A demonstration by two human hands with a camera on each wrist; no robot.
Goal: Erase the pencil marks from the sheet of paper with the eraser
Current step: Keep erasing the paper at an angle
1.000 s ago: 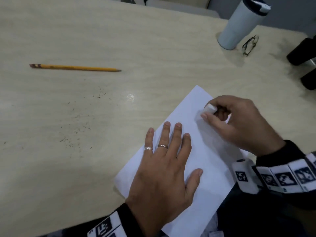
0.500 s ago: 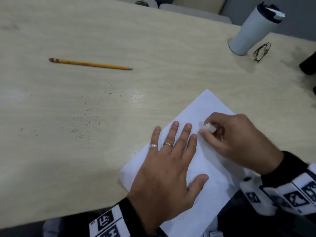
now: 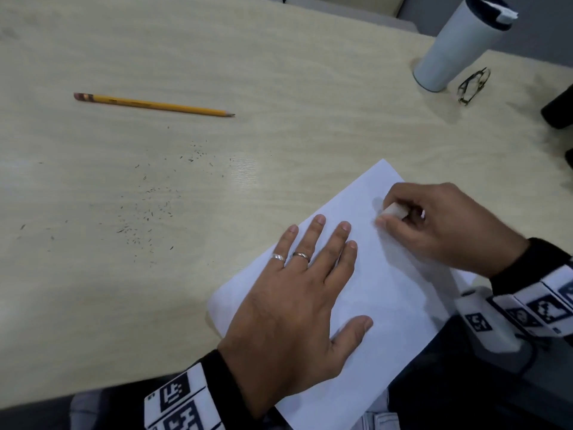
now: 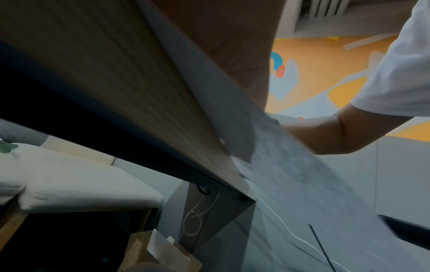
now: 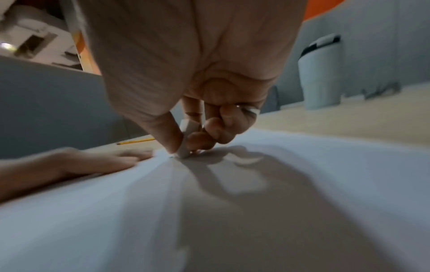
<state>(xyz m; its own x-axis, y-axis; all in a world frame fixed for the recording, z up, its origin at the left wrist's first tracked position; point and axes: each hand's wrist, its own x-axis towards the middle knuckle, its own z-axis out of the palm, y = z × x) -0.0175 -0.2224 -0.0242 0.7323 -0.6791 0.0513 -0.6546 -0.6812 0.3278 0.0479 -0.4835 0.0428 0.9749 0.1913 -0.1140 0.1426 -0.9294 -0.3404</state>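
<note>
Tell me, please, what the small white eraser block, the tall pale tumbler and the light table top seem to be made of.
Small white eraser block: probably soft rubber or vinyl, matte with rounded, worn edges. Tall pale tumbler: smooth satin wall, likely coated metal or plastic; dark lid looks plastic. Light table top: pale wood-grain pattern with a faint sheen, perhaps laminate rather than solid wood.

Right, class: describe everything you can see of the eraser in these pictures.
The eraser is a small, whitish block with a squared end, looking like soft rubber. The right hand pinches it between thumb and fingers, tilted, with its lower tip pressed on the sheet of paper near the far corner. The upper end sticks out between the fingers in the right wrist view. Only the hand and paper touch it. Any marks under it are too faint to tell.
</note>
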